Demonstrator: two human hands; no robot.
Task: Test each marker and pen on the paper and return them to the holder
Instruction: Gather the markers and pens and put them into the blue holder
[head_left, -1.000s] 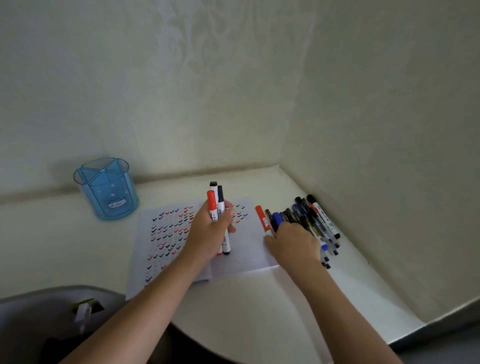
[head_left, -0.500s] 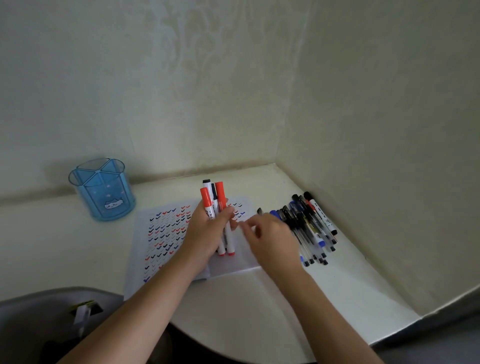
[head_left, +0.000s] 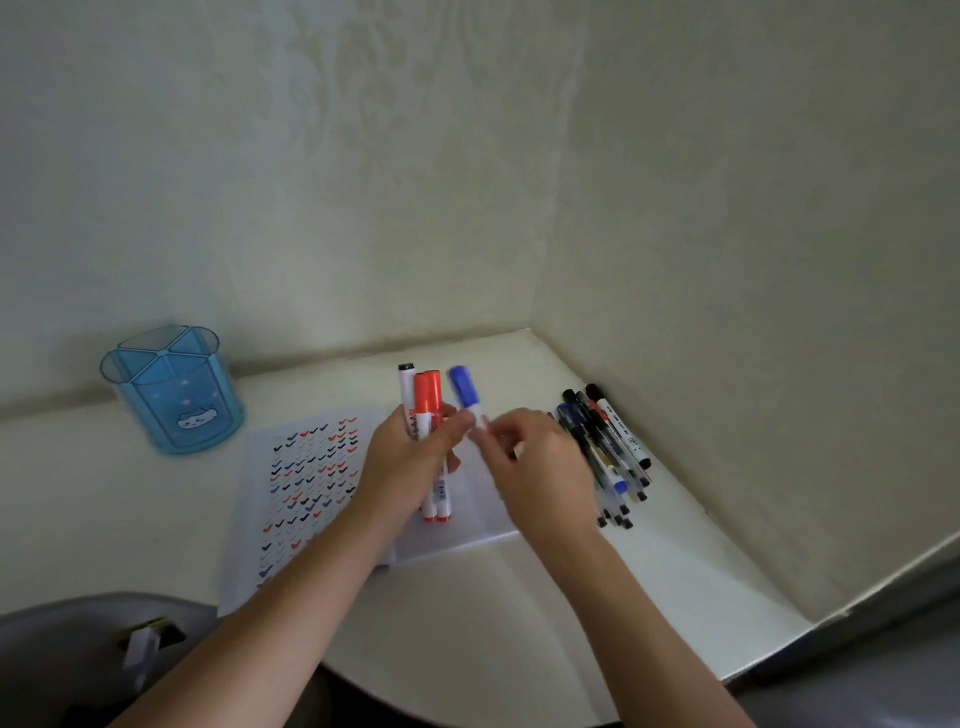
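Gathering mid-frame, with left hand (head_left: 405, 467) gripping red- and black-capped white markers (head_left: 428, 400) and right hand (head_left: 540, 467) pinching a blue-capped marker (head_left: 464, 387); next, likely bundling it, then reaching the translucent blue holder (head_left: 171, 410) at left.

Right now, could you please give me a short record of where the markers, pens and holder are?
Left grip: holds markers upright, two red caps, one black
Right grip: pinches blue marker beside that bundle
Pens: piled on table, right of paper
Paper: under both hands, covered in tick marks
Holder: upright, far left, no pens visible inside
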